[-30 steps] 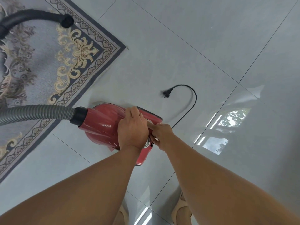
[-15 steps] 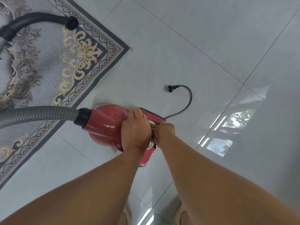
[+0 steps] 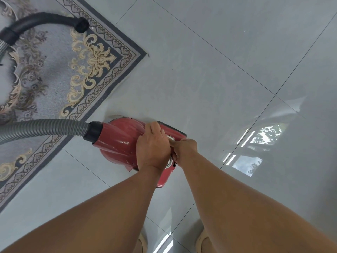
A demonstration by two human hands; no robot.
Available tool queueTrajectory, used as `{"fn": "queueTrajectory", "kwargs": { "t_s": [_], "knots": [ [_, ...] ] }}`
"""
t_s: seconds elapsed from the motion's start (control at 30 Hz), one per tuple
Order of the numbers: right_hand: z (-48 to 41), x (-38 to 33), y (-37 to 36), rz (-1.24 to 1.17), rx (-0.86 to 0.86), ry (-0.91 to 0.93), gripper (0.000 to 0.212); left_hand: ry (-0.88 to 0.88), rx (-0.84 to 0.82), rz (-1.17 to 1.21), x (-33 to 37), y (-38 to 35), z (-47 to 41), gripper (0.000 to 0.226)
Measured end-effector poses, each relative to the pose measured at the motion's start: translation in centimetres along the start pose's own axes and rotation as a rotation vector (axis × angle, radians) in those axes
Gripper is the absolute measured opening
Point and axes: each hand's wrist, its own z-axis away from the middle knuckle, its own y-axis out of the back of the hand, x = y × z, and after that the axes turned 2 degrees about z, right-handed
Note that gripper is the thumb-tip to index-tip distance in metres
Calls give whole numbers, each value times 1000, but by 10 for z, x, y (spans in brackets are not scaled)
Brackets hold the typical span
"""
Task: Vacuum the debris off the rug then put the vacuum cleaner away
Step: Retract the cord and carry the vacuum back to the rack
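The red vacuum cleaner [image 3: 118, 143] sits on the tiled floor just off the corner of the patterned grey rug [image 3: 54, 61]. Its grey ribbed hose [image 3: 45, 127] runs left over the rug, and the black curved wand [image 3: 45, 19] lies on the rug at the top left. My left hand [image 3: 153, 148] rests flat on top of the cleaner's body, fingers pressing near a round button. My right hand [image 3: 185, 149] is curled against the cleaner's rear end, where the power cord ran in. No cord or plug shows on the floor.
Glossy grey floor tiles [image 3: 218, 61] stretch to the right and far side, with a window reflection [image 3: 255, 143] on them. My two shoes [image 3: 202, 241] stand at the bottom edge, close behind the cleaner.
The black power cord and plug that lay on the floor to the right shortened toward the cleaner and are now out of sight. Both hands stayed on the cleaner.
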Motion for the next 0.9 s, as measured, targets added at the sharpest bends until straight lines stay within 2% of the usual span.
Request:
{"fn": "queueTrajectory", "kwargs": {
  "t_s": [0.27, 0.4, 0.47, 0.6, 0.77, 0.9],
  "knots": [
    [11, -5, 0, 41, -3, 1, 45, 19, -38, 31, 1, 4, 1, 33],
    [28, 0, 0, 273, 44, 123, 35, 48, -147, 102, 0, 9, -2, 18],
    [43, 6, 1, 267, 5, 170, 30, 63, -208, 192, -1, 17, -5, 16],
    [69, 19, -1, 139, -42, 99, 29, 169, -416, 477, -10, 42, -11, 8],
    [98, 18, -16, 179, 26, 102, 46, 107, -420, 299, -49, 95, -14, 11],
    [116, 10, -29, 338, 32, 159, 31, -36, -315, -64, -79, 127, -22, 25]
  ]
}}
